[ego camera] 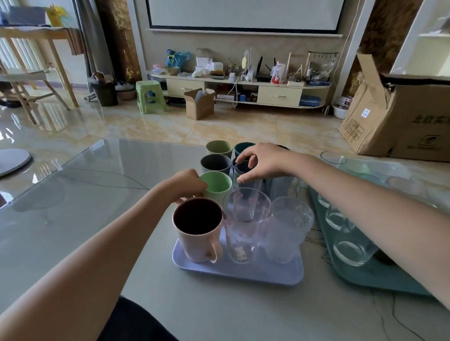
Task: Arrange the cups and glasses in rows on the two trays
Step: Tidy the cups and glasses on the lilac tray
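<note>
- Reaching over the lilac tray (240,272), both hands work among the cups; tray sits on the grey tabletop (75,215), w/ everything below placed relative to it.
- Left hand (186,185): fingers curled round the light green cup (216,185) at the tray's left side, middle row; thumb side hidden behind the pink mug (199,229), so exact grip can't be told beyond fingers wrapping the cup's left wall.
- Right hand (264,160): fingertips pinching the rim of a clear glass (244,176) in the tray's centre column, just right of the light green cup; thumb on near edge, index on far edge.
- Pink mug: near-left corner of tray, upright, handle toward the camera.
- Tall clear glass (245,222): near row, centre, touching or just beside the pink mug. Ribbed clear glass (288,227): near-right corner.
- Far end of tray: dark grey cup (215,164) behind the light green one, olive cup (219,147) behind that, teal cup (243,147) just beside the olive one. More dark cups partly hidden under the right hand — count unclear.
- Teal tray (368,277): right of the lilac tray, near but apart; holds several small clear glasses (348,249) in a line along its left side.
- Cardboard box (407,113) on the floor, well beyond the trays to the far right.
</note>
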Demonstrator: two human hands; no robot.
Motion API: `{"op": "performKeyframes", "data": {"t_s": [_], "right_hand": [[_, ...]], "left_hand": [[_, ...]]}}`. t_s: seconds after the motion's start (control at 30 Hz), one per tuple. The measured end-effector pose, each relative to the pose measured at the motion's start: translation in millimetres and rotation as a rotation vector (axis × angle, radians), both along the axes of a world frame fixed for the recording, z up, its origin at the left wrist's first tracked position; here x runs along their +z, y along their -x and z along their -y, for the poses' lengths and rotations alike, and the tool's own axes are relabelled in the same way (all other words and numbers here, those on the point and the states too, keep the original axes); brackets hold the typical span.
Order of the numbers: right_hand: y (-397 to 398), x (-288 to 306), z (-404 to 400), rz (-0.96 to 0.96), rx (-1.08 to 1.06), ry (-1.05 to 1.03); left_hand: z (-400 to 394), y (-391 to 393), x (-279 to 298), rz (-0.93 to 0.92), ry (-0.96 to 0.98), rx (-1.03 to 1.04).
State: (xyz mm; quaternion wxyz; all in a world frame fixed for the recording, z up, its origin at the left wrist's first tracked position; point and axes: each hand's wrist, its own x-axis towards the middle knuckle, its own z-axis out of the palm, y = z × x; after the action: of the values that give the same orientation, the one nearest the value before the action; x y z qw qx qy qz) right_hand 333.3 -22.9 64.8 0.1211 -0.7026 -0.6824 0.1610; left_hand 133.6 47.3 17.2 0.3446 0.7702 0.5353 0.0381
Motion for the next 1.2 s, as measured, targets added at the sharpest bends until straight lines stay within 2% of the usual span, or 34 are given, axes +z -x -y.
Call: {"op": "performKeyframes", "data": {"t_s": [0.17,0.27,0.37,0.5,0.63,0.87,1.1,1.2], "right_hand": [[-4,4,5,-0.049,0.008,0.062],[-12,10,11,-0.080,-0.036,0.009],[-29,15,23,0.017,-0.102,-0.016],[-45,10,41,0.157,-0.131,0.101],[-45,5,45,0.033,-0.144,0.092],[-37,5,37,-0.035,-0.101,0.112],[-38,5,41,0.046,-0.091,0.149],[-36,3,59,0.008,-0.157,-0.002]], "left_hand": [[-2,2,0,0.027,0.041,0.011],[-2,4,-1,0.035,0.079,0.028],[-1,3,-3,0.033,0.095,0.029],[0,0,-2,0.016,0.085,0.016],[1,-1,-3,-0.021,0.068,0.001],[0,2,-4,-0.008,0.109,0.002],[0,4,1,0.058,0.220,0.001],[1,10,6,0.081,0.298,-0.003]]}}
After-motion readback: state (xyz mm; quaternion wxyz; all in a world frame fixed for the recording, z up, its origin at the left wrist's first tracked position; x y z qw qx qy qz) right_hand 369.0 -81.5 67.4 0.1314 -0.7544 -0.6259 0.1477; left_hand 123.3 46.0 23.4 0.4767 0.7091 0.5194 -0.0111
